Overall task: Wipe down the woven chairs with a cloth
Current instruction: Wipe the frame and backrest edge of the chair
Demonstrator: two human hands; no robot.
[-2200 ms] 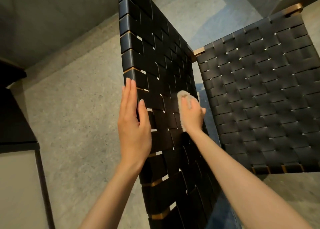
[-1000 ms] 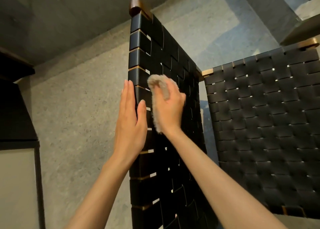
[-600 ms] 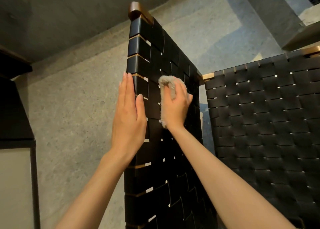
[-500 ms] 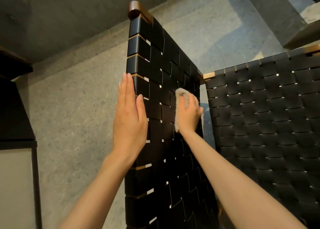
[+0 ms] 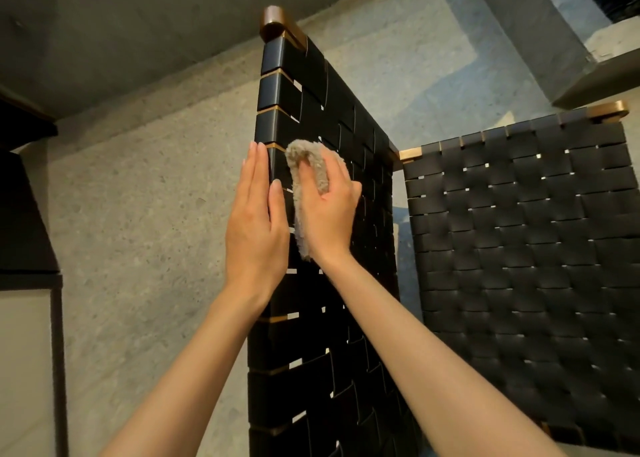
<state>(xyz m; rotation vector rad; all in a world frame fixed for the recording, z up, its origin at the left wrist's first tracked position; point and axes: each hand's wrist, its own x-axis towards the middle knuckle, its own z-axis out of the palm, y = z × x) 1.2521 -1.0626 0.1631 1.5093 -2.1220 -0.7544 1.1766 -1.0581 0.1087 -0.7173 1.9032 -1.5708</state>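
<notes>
The cloth [image 5: 320, 176], beige and fluffy, is bunched in my right hand [image 5: 329, 214] and sits against the black woven panel [image 5: 322, 335] of the chair, close to the panel's left edge and in its upper half. My right fingers are curled round the cloth, part of it looping up over my fingertips and a strip of it hanging down along the heel of my palm, and the whole hand presses it onto the straps. My left hand [image 5: 256, 228] lies just beside it, flat, fingers straight and held together, resting along the panel's left edge with nothing in its grasp; the two hands nearly touch. The panel stands upright and is seen almost edge-on, with a brown wooden frame corner [image 5: 273, 20] at its top left and thin strips of the same wood showing between the straps down that edge. At the panel's far edge a second woven panel [image 5: 519, 231] faces me on the right; whether they are one chair or two I cannot tell. Behind everything is a grey speckled concrete surface [image 5: 138, 197], and a dark cabinet [image 5: 20, 214] stands at the left border.
</notes>
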